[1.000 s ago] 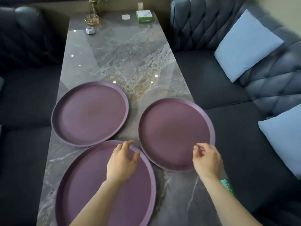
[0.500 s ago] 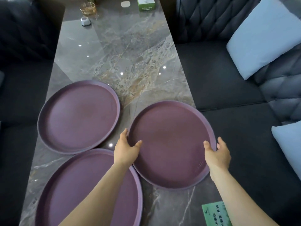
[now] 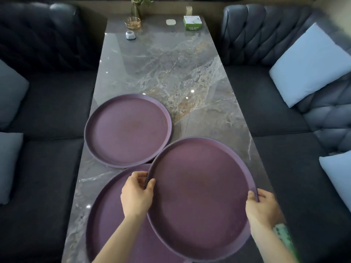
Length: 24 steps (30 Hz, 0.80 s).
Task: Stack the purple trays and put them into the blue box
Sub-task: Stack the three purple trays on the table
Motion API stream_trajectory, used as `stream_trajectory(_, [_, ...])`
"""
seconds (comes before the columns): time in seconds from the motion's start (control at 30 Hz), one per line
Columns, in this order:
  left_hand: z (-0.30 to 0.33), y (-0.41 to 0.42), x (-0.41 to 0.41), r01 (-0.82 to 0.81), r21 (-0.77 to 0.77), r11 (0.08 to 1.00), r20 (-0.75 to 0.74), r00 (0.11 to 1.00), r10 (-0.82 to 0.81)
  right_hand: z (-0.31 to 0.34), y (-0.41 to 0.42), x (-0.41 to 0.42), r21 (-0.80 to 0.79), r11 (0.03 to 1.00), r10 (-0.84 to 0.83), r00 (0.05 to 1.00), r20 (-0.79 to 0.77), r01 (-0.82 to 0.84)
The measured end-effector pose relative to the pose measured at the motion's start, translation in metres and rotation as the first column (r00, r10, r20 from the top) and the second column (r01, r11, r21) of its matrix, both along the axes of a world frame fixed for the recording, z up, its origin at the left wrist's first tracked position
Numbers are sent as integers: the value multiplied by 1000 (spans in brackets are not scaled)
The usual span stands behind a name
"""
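Observation:
Three round purple trays are on the marble table (image 3: 171, 63). The right tray (image 3: 201, 194) is lifted off the table and overlaps the near-left tray (image 3: 108, 221). My left hand (image 3: 136, 194) grips its left rim and my right hand (image 3: 263, 207) grips its right rim. The far-left tray (image 3: 128, 130) lies flat on the table, untouched. No blue box is in view.
Dark sofas flank the table on both sides, with light blue cushions (image 3: 307, 65) on the right. At the far end stand a green box (image 3: 192, 23), a glass dish (image 3: 133, 22), a small white item (image 3: 130, 35) and a plant vase (image 3: 135, 8). A green card (image 3: 283, 236) lies by my right wrist.
Both hands closed on the right tray's rims and raised it, moving it toward me and left so it now overlaps the near-left tray.

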<state>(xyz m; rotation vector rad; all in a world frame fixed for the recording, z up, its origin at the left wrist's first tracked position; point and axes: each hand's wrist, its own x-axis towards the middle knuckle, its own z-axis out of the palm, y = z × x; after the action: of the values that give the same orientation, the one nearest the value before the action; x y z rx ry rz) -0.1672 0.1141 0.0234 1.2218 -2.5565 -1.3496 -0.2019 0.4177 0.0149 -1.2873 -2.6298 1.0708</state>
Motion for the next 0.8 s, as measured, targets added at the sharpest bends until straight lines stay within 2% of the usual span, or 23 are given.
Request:
stream_trajectory(0.13, [-7,-64,55,-6,-109,994,30,1000,9,-1,-59,46,11,996,85,995,53,-86])
stream_trajectory(0.3, [-15,-115,104,14,-167,986,125,992,7,-20,-109,97,-20,988,152,986,73,-151])
stream_trajectory(0.6, [-26,-144,132,109,-256,960,143,987,-73,-26,-141,114,77,967,237,969,76,-243])
stream_trajectory(0.8, [-30,-149,130,100,-235,967,129,989,-71,-17,-142,111,31,982,185,980,72,-188])
